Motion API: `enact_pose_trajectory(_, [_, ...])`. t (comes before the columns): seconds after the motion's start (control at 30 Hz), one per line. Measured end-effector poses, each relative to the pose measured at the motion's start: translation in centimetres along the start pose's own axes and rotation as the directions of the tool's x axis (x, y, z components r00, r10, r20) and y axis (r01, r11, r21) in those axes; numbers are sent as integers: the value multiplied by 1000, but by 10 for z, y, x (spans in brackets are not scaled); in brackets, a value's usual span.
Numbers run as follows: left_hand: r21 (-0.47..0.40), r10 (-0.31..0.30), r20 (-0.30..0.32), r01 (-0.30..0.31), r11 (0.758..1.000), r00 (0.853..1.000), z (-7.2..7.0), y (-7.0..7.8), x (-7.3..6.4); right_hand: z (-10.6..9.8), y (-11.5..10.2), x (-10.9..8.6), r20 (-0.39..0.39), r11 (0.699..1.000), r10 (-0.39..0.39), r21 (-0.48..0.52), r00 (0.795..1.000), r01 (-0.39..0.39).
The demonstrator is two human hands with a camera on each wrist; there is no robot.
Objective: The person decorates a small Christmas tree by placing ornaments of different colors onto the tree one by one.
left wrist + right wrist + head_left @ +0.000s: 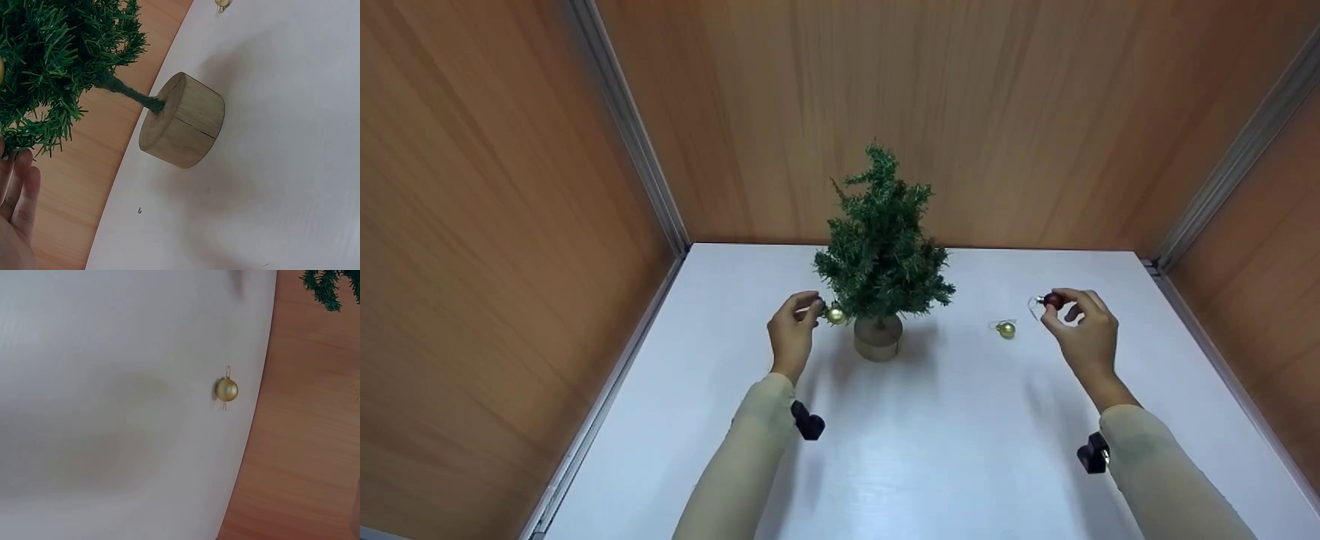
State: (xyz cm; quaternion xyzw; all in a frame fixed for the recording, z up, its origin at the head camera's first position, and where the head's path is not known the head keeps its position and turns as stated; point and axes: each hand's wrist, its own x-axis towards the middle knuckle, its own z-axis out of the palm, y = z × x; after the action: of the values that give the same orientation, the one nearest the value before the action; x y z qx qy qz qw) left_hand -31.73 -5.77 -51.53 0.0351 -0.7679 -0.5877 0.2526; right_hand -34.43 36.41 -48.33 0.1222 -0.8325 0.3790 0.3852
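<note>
A small artificial Christmas tree (881, 247) with a round wooden base (185, 121) stands upright on the white table. My left hand (793, 334) pinches the tip of a low branch on the tree's left side. A gold bauble (835, 315) hangs at that branch, right beside the fingertips; in the left wrist view only a sliver of it shows at the left edge. Over the table's right side, my right hand (1086, 330) holds a dark red bauble (1054, 301) between thumb and fingers, its thin hanging loop pointing left.
Another gold bauble (227, 390) with a thread loop lies on the table (945, 450) between the tree and my right hand. Wooden panels (997, 112) with metal corner strips enclose the table at the back and both sides.
</note>
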Motion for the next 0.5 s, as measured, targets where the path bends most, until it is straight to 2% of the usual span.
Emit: enact_pose_trajectory(0.5, [-27, -18, 3, 18, 999, 1000, 0, 2, -1, 0, -13, 5, -12, 998, -63, 21, 998, 63])
